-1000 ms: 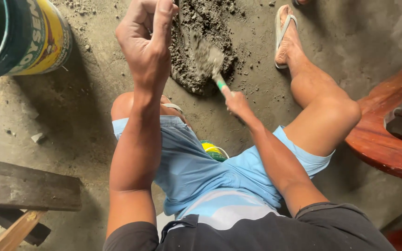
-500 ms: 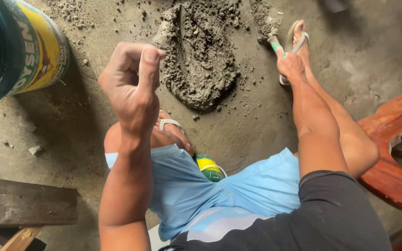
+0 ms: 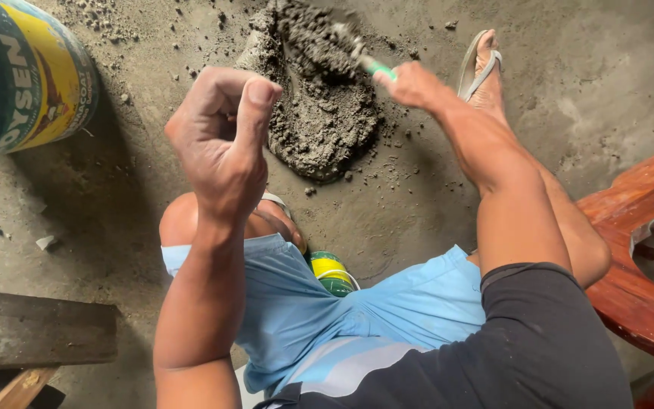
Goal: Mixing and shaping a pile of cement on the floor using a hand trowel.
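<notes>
Item: mixing of wet mortar on a concrete floor, seen from above.

Changes noted against the earlier pictures: the right hand (image 3: pixel 412 82), seen half a second ago at the upper right beside the sandalled foot, is now brought back over the mortar pile (image 3: pixel 319 113) at upper centre. The trowel (image 3: pixel 353 49), green-handled, is clasped in a closed grasp by that hand, and its blade is laid into the top of the pile, loaded with grey mix. From this it is judged that the turning of the mix is under way, the heap being ridged and uneven. The left hand (image 3: pixel 221 144) is raised in the centre-left of the frame, loosely curled with the thumb up; nothing is seen held in it, and its pose is little altered.

Count of things:
- Mortar pile: one, on the floor, upper centre.
- Trowel: one.
- Paint bucket (image 3: pixel 24 76): one, yellow and dark green, upper left.
- Sandal (image 3: pixel 478 64): one fully shown, upper right; a strap of a second is glimpsed by the left knee.
- Small can (image 3: pixel 331 273): one, green and yellow, between the thighs.
- Wooden planks (image 3: pixel 32 333): lower left, exact number not to be told.
- Red-brown wooden furniture (image 3: pixel 645 250): one piece, right edge.
</notes>
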